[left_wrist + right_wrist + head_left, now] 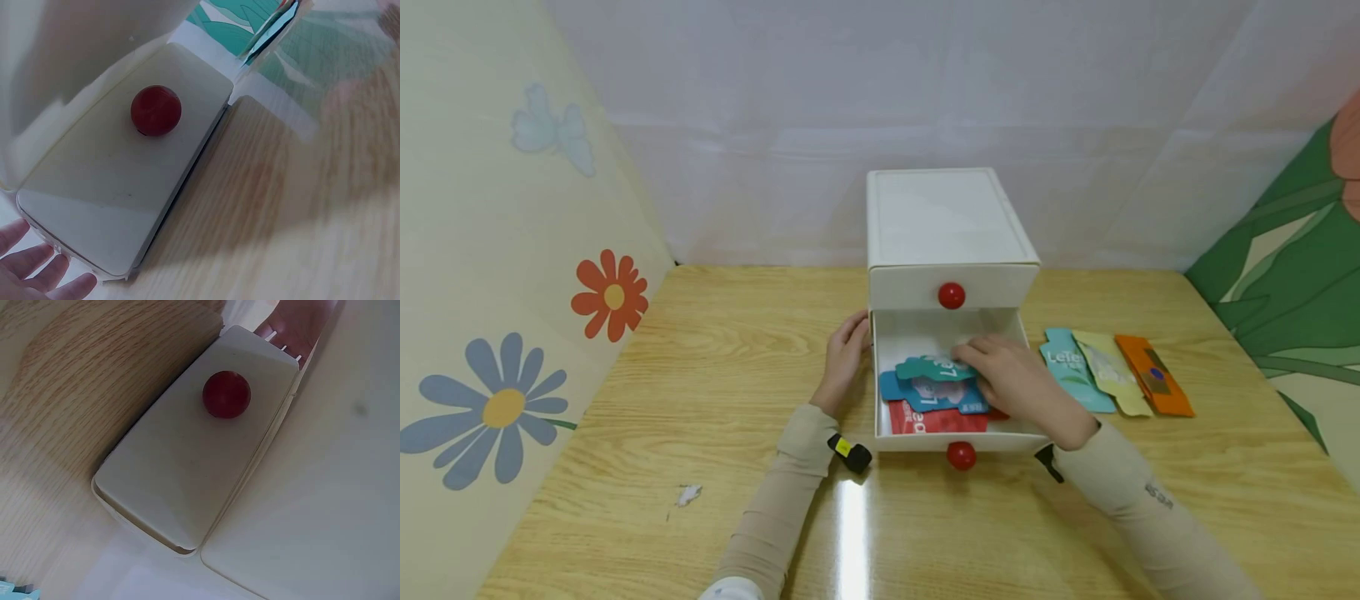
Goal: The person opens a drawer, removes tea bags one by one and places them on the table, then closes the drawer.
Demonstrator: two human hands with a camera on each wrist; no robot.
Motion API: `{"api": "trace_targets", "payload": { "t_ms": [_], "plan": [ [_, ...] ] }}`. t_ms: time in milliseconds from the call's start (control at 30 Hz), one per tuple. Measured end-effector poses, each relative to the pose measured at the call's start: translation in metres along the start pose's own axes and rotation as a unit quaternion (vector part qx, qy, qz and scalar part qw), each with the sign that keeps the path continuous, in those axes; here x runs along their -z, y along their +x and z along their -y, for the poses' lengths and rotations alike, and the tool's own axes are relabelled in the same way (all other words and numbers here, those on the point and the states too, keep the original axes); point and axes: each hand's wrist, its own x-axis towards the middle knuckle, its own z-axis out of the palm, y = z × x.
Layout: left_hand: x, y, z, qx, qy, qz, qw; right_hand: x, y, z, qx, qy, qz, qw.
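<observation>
A white drawer cabinet (951,218) with red knobs stands on the table, its middle drawer (913,443) pulled out. Inside that drawer lie a teal packet (925,367) on top, a blue packet (891,385) and a red packet (925,419) under them. My right hand (1009,377) reaches over the drawer's right side and pinches the right end of the teal packet; the fingertips are partly hidden. Against the cabinet's left side rests my left hand (846,360), its fingers (37,257) extended beside the shut bottom drawer (119,175) in the left wrist view.
To the right of the cabinet lie a mint packet (1078,375), a pale yellow packet (1112,372) and an orange packet (1156,377) on the wooden table (737,350). A white cloth wall (775,150) hangs behind. Flower-painted panels (490,250) flank the table.
</observation>
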Motion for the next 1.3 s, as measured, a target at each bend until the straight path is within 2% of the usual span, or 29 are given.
{"api": "trace_targets", "payload": {
  "t_ms": [100, 167, 367, 467, 567, 633, 733, 867, 933, 1067, 1300],
  "plan": [
    [-0.002, 0.0, -0.004, 0.014, 0.004, -0.004, 0.9999, 0.0, -0.001, -0.001, 0.008, -0.003, -0.01, 1.0],
    [-0.004, -0.002, -0.012, 0.04, 0.015, -0.011, 0.999, 0.0, -0.001, -0.001, 0.014, -0.004, -0.018, 1.0],
    [-0.007, -0.008, -0.034, 0.061, 0.02, -0.006, 0.9979, 0.003, -0.003, 0.0, 0.02, -0.005, -0.038, 0.999],
    [-0.006, -0.007, -0.028, 0.047, 0.021, -0.004, 0.9987, 0.006, -0.005, 0.001, 0.022, -0.008, -0.045, 0.999],
    [-0.005, -0.003, -0.016, 0.044, 0.021, -0.01, 0.9988, 0.01, -0.008, 0.002, 0.029, -0.009, -0.064, 0.998],
    [-0.004, -0.001, -0.012, 0.048, 0.017, -0.014, 0.9986, 0.013, -0.01, 0.003, 0.037, -0.009, -0.083, 0.996],
    [-0.005, -0.003, -0.021, 0.06, 0.011, -0.013, 0.998, 0.015, -0.012, 0.002, 0.056, -0.013, -0.127, 0.99],
    [-0.008, -0.009, -0.038, 0.057, 0.019, -0.01, 0.9982, 0.019, -0.016, 0.002, 0.076, -0.015, -0.179, 0.981],
    [-0.009, -0.011, -0.041, 0.052, 0.027, -0.012, 0.9982, 0.022, -0.018, 0.002, 0.081, -0.012, -0.196, 0.977],
    [-0.008, -0.01, -0.04, 0.045, 0.03, -0.012, 0.9985, 0.028, -0.021, 0.002, 0.092, -0.008, -0.229, 0.969],
    [-0.004, 0.0, -0.016, 0.046, 0.014, -0.015, 0.9987, 0.039, -0.03, 0.003, 0.093, -0.024, -0.283, 0.954]
  ]
}}
